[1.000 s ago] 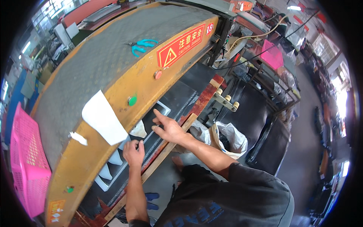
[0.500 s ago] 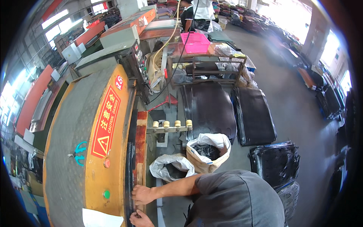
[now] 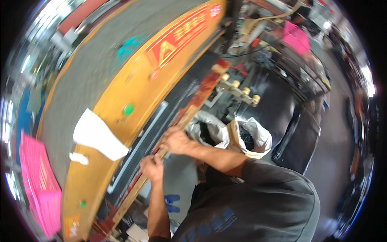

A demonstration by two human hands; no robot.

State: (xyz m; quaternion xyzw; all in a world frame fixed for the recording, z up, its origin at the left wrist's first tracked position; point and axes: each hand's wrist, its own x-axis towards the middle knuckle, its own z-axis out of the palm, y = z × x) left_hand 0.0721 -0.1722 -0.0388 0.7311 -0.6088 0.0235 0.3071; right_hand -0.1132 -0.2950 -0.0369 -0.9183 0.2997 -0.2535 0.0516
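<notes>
Both my hands are at the front edge of a yellow machine, on a long worn wooden rail [image 3: 183,119] with red paint. My left hand [image 3: 152,167] has its fingers curled at the rail's inner edge. Just beyond it along the rail, my right hand [image 3: 176,140] bends its fingers over the same edge. What the fingertips pinch is blurred and hidden. A flat black sheet-like surface [image 3: 187,86] lies inside the rail, under the yellow beam [image 3: 139,94]. A pale metal strip [image 3: 139,147] runs lengthwise on it.
Two open sacks, one white [image 3: 219,131] and one tan-edged [image 3: 264,141], stand right of the rail with black scraps inside. A bar with pale rollers [image 3: 245,92] juts out above them. Black sheet stacks [image 3: 268,109] lie behind. A pink basket [image 3: 38,181] is at far left.
My view has swung left and tilted, showing more of the machine's near end. The gap under the yellow beam now shows wider. Both hands remain at the rail's edge, bent closed.
</notes>
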